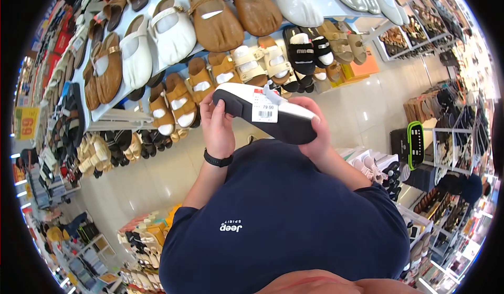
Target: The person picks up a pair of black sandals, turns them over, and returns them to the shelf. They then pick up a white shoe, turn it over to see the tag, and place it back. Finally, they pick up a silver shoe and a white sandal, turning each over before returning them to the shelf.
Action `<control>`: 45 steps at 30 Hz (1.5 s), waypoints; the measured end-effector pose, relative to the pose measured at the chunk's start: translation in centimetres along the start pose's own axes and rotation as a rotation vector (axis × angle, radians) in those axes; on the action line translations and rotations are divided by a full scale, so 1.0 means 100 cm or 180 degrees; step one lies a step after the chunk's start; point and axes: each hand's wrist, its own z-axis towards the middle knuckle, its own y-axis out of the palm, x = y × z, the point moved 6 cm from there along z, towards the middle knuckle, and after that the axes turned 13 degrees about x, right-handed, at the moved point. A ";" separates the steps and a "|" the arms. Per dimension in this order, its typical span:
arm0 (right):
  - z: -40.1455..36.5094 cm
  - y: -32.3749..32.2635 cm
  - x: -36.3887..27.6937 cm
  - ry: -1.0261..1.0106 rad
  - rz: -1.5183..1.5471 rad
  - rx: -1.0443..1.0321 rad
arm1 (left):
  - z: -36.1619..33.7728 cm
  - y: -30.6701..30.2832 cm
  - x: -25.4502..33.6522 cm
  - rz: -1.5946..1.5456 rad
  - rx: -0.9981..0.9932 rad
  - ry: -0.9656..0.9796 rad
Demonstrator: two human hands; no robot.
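A white shoe with a black sole is held up in front of my chest, its underside turned toward me. The fingers of my left hand grip the heel end, thumb pressed on the sole. Around the toe end wraps my right hand, its thumb at the sole's edge. A white price tag reading 79.00 with a barcode hangs over the middle of the sole. Most of the shoe's upper is hidden behind the sole. On my left wrist sits a black watch band.
Ahead stands a display shelf with brown and white slip-on shoes on top. Tan and cream sandals line its lower level. More shoe racks stand at the right, near a black case with a green edge. Tiled floor runs between.
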 end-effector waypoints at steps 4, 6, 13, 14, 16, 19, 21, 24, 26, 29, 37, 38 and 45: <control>-0.011 0.007 -0.062 -0.2106 -0.1844 -0.0819 | -0.010 0.027 -0.028 -0.0034 -0.0333 -0.0599; -0.019 0.024 -0.087 -0.3079 -0.2643 -0.1150 | -0.016 0.044 -0.047 -0.0249 -0.0758 -0.1009; -0.023 0.004 -0.093 -0.3934 -0.3636 -0.0840 | -0.076 0.097 -0.078 -0.0306 -0.2611 -0.1671; -0.022 -0.005 -0.093 -0.3828 -0.3592 -0.0748 | -0.081 0.098 -0.084 0.0241 -0.2639 -0.1468; -0.006 -0.031 -0.105 -0.3808 -0.3439 -0.0573 | -0.080 0.119 -0.100 0.1352 -0.2709 -0.0862; 0.007 -0.059 -0.114 -0.3930 -0.2985 -0.0579 | -0.080 0.153 -0.118 0.1234 -0.2617 -0.0942; 0.019 -0.082 -0.128 -0.3875 -0.2776 -0.0701 | -0.087 0.184 -0.125 0.0978 -0.2296 -0.1118; 0.030 -0.123 -0.155 -0.3709 -0.2388 -0.0667 | -0.091 0.240 -0.136 0.0519 -0.2003 -0.0943; 0.043 -0.158 -0.167 -0.3640 -0.2180 -0.0479 | -0.085 0.260 -0.150 0.0523 -0.1893 -0.0667; 0.068 -0.214 -0.180 -0.3185 -0.2157 0.0050 | -0.084 0.298 -0.154 0.0270 -0.1777 -0.0203; 0.128 -0.316 -0.171 -0.0777 -0.0425 0.0651 | -0.068 0.333 -0.175 -0.0290 -0.1261 -0.0058; 0.131 -0.323 -0.164 -0.0540 -0.0369 0.0684 | -0.065 0.336 -0.176 -0.0376 -0.1238 -0.0091; 0.136 -0.343 -0.138 0.0091 -0.0234 0.0685 | -0.043 0.353 -0.181 -0.0432 -0.1268 -0.0314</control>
